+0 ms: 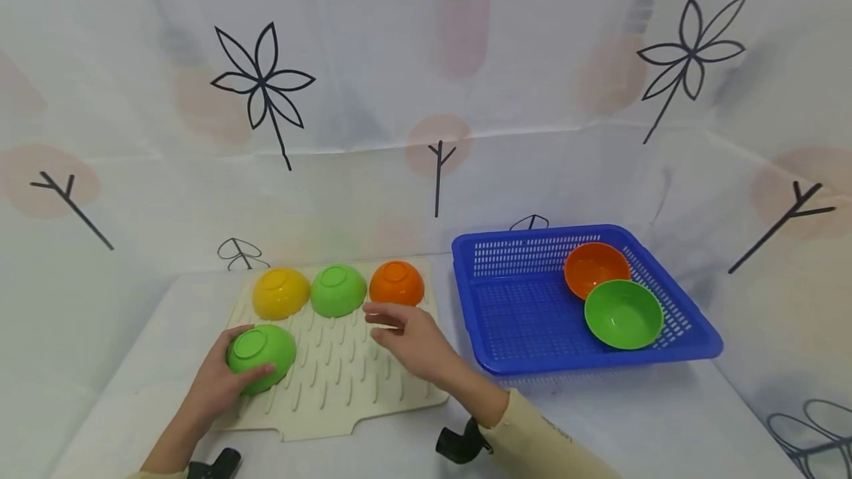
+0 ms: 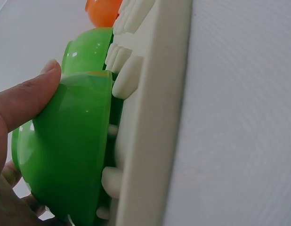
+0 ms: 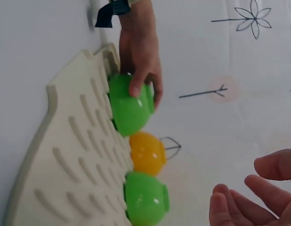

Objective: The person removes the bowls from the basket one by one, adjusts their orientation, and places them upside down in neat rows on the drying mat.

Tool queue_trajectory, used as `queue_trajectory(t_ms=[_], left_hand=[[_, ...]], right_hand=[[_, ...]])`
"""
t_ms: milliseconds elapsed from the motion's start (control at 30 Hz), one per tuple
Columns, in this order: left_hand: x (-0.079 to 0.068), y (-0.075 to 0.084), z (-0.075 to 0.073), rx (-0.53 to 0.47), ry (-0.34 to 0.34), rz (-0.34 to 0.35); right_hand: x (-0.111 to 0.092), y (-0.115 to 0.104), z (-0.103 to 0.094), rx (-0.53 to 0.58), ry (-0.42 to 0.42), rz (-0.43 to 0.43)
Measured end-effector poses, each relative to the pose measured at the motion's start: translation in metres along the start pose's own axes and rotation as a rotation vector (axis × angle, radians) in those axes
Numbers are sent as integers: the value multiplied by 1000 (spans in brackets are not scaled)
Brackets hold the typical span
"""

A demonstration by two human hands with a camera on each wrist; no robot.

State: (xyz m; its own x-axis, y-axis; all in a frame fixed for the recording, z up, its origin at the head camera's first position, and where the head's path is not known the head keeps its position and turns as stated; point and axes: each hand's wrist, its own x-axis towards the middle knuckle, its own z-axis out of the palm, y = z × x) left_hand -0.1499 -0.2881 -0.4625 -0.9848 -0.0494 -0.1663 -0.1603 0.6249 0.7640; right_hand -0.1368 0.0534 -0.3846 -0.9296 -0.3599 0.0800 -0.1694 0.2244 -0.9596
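Note:
My left hand (image 1: 216,375) grips an upside-down green bowl (image 1: 269,353) at the front left of a cream drying rack (image 1: 319,412) with raised ribs. In the left wrist view the thumb lies on the bowl's outside, and its rim is at the ribs. Behind it, a yellow bowl (image 1: 281,293), a second green bowl (image 1: 339,290) and an orange bowl (image 1: 397,282) stand upside down in a row. Over the rack, just in front of the orange bowl, my right hand (image 1: 416,338) hovers with loose fingers and holds nothing.
To the right stands a blue plastic basket (image 1: 515,364). Inside it, at its right side, an orange bowl (image 1: 595,268) and a green bowl (image 1: 624,316) lie with their openings up. A patterned white cloth (image 1: 373,191) hangs behind the table.

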Motion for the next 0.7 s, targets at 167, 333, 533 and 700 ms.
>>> queue_trajectory(t_ms=[167,333,533,700], left_hand=[[1,0,-1,-7,-1,-4],[1,0,-2,-5,4,-1],[1,2,-2,-9,4,0],[1,4,-2,-7,3,-5]], right_hand=[[-7,-12,-43,-72,92,-20],[-9,-18,-88,-199,204,36],[-12,-15,-156,-402,265,51],[-27,-5,-215,-542,325,90]])
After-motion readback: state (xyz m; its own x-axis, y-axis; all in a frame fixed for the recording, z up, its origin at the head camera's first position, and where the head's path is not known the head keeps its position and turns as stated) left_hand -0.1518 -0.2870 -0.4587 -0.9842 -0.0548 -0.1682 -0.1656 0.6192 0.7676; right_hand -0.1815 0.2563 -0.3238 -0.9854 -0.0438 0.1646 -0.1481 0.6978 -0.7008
